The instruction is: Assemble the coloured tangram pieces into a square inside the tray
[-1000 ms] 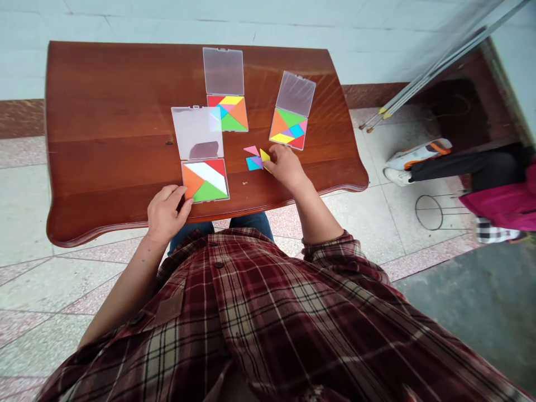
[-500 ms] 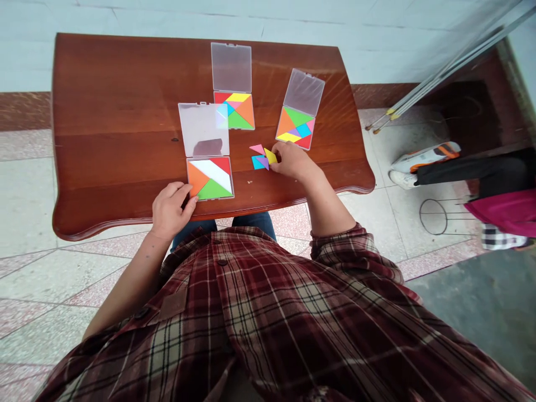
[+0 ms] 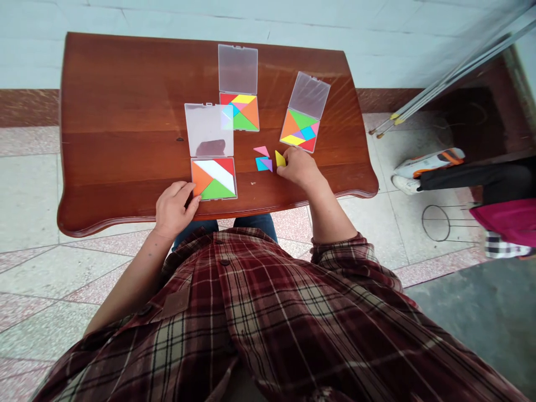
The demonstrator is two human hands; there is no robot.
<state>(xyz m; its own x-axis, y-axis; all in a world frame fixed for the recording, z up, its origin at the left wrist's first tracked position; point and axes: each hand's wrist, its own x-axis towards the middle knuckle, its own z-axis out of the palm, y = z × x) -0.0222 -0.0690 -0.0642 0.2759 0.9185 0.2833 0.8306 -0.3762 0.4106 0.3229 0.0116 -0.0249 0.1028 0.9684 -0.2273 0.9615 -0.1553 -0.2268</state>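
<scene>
My left hand [image 3: 175,207] grips the lower left corner of an open tangram case [image 3: 235,190], thumb at the front edge. In that case lie orange [image 3: 201,177], green [image 3: 218,190] and red [image 3: 226,165] pieces, with a white strip of bare tray between them. My right hand [image 3: 298,167] pinches a yellow tangram piece [image 3: 280,159] at its right side, just above or on the table. Left of it lie a pink triangle [image 3: 262,151], a blue square [image 3: 261,164] and a purple triangle [image 3: 268,164] that overlaps the blue one.
Two more open tangram cases, filled with coloured pieces, lie at the back [image 3: 239,113] and the right [image 3: 300,130] of the brown wooden table [image 3: 125,128]. Beyond the right edge are crutches [image 3: 419,100], a wire stand [image 3: 436,222] and another person's leg [image 3: 452,177].
My right hand has drawn the yellow piece rightward, apart from the pink, blue and purple pieces. My left hand stays on the case corner. The whole view has shifted slightly.
</scene>
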